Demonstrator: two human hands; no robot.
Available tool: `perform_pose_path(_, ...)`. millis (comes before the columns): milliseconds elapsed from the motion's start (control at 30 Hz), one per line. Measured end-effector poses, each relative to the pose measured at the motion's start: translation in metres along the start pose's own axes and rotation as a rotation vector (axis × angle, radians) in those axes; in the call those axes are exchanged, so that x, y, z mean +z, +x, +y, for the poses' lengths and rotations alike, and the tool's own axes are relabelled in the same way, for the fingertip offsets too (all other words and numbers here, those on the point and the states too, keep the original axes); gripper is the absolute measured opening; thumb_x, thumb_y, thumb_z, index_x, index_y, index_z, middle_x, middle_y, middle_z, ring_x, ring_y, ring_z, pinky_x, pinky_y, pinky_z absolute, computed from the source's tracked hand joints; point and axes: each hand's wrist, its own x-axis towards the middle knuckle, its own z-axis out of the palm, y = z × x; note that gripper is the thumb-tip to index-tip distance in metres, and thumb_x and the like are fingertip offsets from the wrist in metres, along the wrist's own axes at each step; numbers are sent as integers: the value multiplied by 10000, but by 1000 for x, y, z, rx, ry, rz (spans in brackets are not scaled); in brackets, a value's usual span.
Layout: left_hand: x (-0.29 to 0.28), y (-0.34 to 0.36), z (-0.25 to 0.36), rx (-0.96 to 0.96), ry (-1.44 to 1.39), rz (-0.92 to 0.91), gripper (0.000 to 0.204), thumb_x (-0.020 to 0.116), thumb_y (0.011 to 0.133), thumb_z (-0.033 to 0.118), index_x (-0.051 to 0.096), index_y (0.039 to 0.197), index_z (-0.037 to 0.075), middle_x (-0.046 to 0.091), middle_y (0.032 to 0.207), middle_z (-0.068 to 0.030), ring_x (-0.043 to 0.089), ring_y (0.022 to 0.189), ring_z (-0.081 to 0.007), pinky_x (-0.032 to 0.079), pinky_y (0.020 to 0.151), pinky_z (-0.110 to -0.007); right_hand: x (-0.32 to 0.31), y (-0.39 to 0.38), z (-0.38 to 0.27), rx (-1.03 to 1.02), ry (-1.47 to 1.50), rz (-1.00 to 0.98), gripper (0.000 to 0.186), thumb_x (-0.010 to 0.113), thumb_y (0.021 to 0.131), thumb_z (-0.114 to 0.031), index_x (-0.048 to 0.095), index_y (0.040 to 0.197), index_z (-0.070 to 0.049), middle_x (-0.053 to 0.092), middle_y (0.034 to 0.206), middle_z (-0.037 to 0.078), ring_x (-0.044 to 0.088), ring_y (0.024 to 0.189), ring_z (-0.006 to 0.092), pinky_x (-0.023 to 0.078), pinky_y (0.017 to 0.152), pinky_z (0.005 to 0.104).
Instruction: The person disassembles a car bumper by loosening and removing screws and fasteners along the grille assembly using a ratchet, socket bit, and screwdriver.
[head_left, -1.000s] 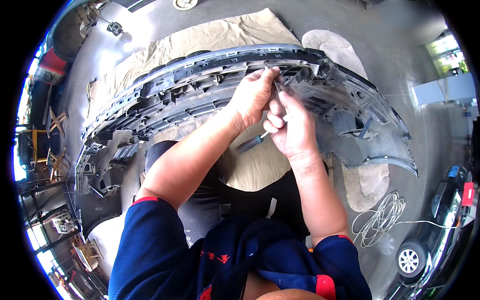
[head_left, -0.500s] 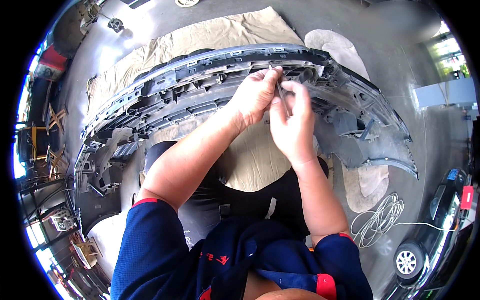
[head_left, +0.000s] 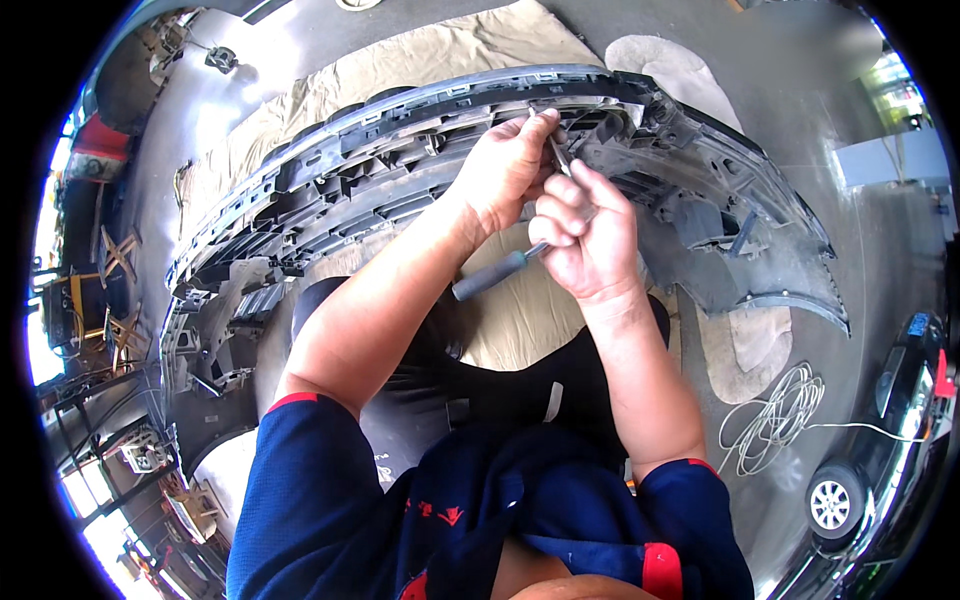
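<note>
Bumper (head_left: 385, 160) lies across beige cloth (head_left: 520, 330), likely for padding; right hand (head_left: 583, 235) clasps a screwdriver (head_left: 490, 277), apparently tucked aside while pinching a thin rod (head_left: 561, 157); left hand's (head_left: 508, 165) grip: cannot tell.

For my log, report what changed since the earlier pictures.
Since half a second ago, the right hand has curled its fingers; the screwdriver handle, then out of sight, shows again to their left. The left hand stays at the bumper.
</note>
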Motion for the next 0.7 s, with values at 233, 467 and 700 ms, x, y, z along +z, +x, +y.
perform_pose_path(233, -1, 0, -2, 53, 26, 44, 294, 650, 1011, 346, 616, 951, 60, 573, 734, 1, 491, 567, -101, 417, 496, -263, -21, 5, 3, -385, -751, 0, 141, 561, 1021, -199, 565, 1111, -91, 583, 758, -4, 519, 542, 145, 440, 523, 295)
perform_pose_path(467, 8, -1, 1, 71, -13, 124, 287, 650, 1009, 341, 616, 969, 59, 581, 731, -1, 481, 533, -98, 412, 476, -265, -13, 6, 11, -998, -1829, 129, 164, 576, 1008, -146, 567, 1164, -97, 625, 756, -19, 588, 571, 156, 491, 531, 321)
perform_pose_path(700, -5, 3, 4, 7, 57, 22, 275, 640, 1011, 313, 628, 951, 44, 551, 705, 8, 468, 531, -88, 405, 472, -261, -2, 7, 8, -600, -1325, 230, 176, 532, 1023, -110, 572, 1189, -67, 537, 662, -43, 483, 511, 94, 410, 481, 263)
